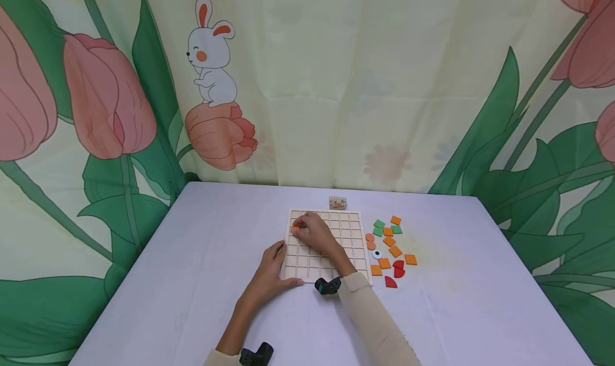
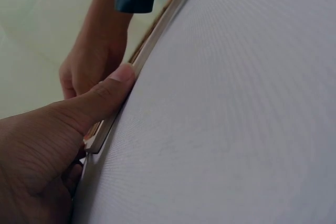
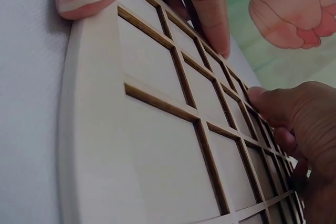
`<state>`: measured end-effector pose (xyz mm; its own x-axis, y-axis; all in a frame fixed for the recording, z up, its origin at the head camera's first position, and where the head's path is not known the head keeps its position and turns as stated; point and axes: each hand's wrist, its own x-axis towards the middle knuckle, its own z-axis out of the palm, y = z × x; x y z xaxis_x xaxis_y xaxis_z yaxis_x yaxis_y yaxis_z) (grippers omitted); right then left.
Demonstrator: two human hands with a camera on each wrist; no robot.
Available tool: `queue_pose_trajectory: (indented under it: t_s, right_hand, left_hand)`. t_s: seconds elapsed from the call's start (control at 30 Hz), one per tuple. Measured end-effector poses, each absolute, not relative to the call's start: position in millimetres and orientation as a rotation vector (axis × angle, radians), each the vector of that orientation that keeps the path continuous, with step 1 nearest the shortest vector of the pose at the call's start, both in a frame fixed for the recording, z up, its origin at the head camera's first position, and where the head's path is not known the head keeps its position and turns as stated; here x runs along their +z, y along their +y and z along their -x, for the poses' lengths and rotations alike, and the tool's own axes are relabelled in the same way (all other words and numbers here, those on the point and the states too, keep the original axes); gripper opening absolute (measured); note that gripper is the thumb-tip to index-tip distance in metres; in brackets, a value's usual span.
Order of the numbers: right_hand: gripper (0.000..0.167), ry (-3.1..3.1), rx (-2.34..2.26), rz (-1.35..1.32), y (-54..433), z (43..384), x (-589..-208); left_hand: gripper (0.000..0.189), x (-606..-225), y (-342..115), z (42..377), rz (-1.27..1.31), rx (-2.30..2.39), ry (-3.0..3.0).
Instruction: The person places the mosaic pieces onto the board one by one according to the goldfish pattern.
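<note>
A pale wooden grid board lies on the table, its squares divided by raised strips. My left hand rests at its near left corner, fingers stretched along the left edge and thumb laid on the front rim. In the left wrist view that thumb presses on the rim. My right hand reaches over the upper left squares and pinches a small orange piece at the fingertips. The right wrist view shows the right thumb low over the grid; the piece is hidden there.
Right of the board lie loose pieces: orange squares, green squares, red quarter-rounds, salmon discs and a white eye-like disc. A small patterned card stands behind the board. A printed curtain hangs behind the table.
</note>
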<state>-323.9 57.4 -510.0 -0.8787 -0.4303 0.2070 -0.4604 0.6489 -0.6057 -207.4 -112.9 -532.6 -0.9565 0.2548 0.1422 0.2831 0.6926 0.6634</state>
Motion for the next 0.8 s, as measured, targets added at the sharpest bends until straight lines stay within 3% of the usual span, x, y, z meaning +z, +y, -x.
queue_pose_trajectory:
  t_s: [0.8]
  right_hand:
    - [0.022, -2.817, 1.071, -0.719, 58.5, 322.1, -511.5]
  left_hand:
    - [0.109, -533.3, -112.9, 206.7, 0.442, -1.158, -2.847]
